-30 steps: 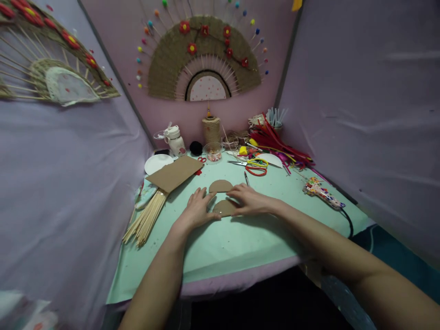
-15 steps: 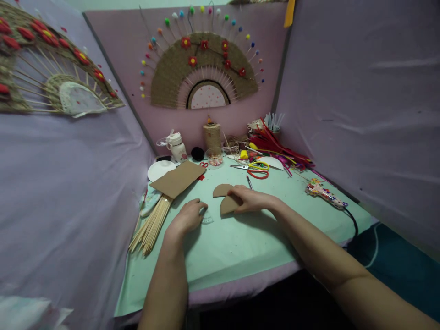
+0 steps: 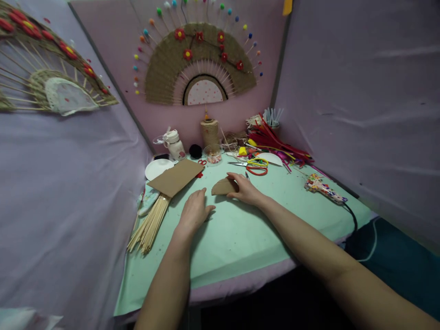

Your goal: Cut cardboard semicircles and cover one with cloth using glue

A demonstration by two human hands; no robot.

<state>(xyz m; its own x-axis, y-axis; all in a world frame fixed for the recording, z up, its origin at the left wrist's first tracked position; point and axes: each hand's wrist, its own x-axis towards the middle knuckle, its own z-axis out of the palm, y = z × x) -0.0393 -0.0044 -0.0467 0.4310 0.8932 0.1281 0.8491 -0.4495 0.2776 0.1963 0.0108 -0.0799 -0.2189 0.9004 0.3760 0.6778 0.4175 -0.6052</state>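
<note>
Okay, the cardboard half-disc was right of the brown sheet, on or just above the green tabletop (couldn't tell), with the right hand gripping its right end, thumb at the straight edge, fingers on the curve. Just right of the same sheet, the left hand had thumb spread from loosely extended fingers, nothing visibly held, underside hidden. Piece looked light, stiff, unlikely to slip, perhaps creasable; best held by opposite edges, off the pointed corners.
</note>
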